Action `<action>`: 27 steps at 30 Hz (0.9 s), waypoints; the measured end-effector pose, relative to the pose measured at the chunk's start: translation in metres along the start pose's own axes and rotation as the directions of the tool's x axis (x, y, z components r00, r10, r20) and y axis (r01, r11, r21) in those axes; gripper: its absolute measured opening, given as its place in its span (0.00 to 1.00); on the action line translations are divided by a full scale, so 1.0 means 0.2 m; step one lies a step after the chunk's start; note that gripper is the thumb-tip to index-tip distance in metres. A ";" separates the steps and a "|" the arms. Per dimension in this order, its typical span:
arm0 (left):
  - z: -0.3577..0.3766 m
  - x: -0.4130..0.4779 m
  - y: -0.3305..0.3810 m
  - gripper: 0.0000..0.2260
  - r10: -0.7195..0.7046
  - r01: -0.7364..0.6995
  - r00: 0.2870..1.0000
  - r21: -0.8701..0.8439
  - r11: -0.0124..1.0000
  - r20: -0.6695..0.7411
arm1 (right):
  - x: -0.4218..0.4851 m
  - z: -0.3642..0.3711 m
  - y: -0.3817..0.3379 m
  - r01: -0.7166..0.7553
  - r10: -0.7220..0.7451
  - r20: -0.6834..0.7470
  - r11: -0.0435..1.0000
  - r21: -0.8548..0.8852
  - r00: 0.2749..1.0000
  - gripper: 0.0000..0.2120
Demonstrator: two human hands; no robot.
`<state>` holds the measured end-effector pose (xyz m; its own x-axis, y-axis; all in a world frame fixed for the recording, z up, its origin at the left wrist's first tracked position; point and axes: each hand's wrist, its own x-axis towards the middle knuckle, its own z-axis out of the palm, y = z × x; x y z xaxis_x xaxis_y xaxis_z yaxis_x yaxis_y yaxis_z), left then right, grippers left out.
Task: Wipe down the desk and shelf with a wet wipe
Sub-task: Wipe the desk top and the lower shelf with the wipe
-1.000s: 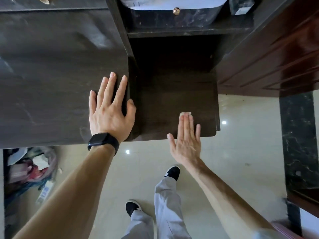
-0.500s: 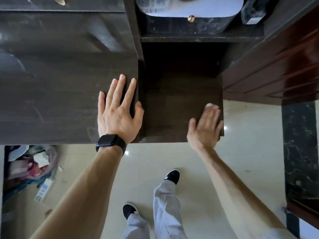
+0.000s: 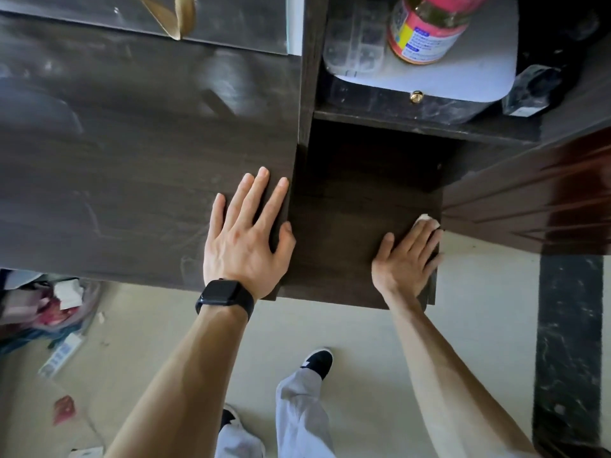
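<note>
Clear bottle with pink-and-yellow label (image 3: 426, 31): upper compartment, standing on a pale rounded tray (image 3: 479, 71); blue print too blurred to read. White wet wipe (image 3: 428, 220): on the dark brown wooden shelf (image 3: 344, 239), at its right edge, pinned beneath the fingertips of the right hand (image 3: 405, 261); one corner shows beyond them. Right grip: flat, fingers straight, pressing the wipe. Left hand (image 3: 246, 246), black wristwatch (image 3: 224, 295): grip wide, palm flat on the dark wood-grain tabletop (image 3: 132, 153).
</note>
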<state>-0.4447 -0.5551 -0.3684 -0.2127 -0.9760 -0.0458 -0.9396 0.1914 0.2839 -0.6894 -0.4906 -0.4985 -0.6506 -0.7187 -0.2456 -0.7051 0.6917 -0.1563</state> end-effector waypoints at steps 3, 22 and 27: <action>0.00 -0.01 0.00 0.26 0.005 -0.005 1.000 -0.015 1.000 -0.018 | -0.19 0.08 -0.20 0.293 -0.288 0.076 0.955 -0.053 0.954 0.34; 0.00 0.00 0.01 0.27 -0.009 0.009 1.000 0.003 1.000 0.020 | -0.08 0.05 -0.25 0.462 -0.452 0.123 0.883 -0.082 0.884 0.35; -0.01 0.00 0.02 0.26 -0.009 0.008 1.000 0.007 1.000 0.027 | -0.15 0.01 0.09 0.724 -0.700 0.199 0.683 -0.091 0.686 0.35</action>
<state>-0.4476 -0.5542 -0.3657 -0.2117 -0.9745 -0.0739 -0.9432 0.1839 0.2769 -0.6820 -0.4554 -0.4953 0.1036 -0.9629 -0.2493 -0.9788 -0.0542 -0.1974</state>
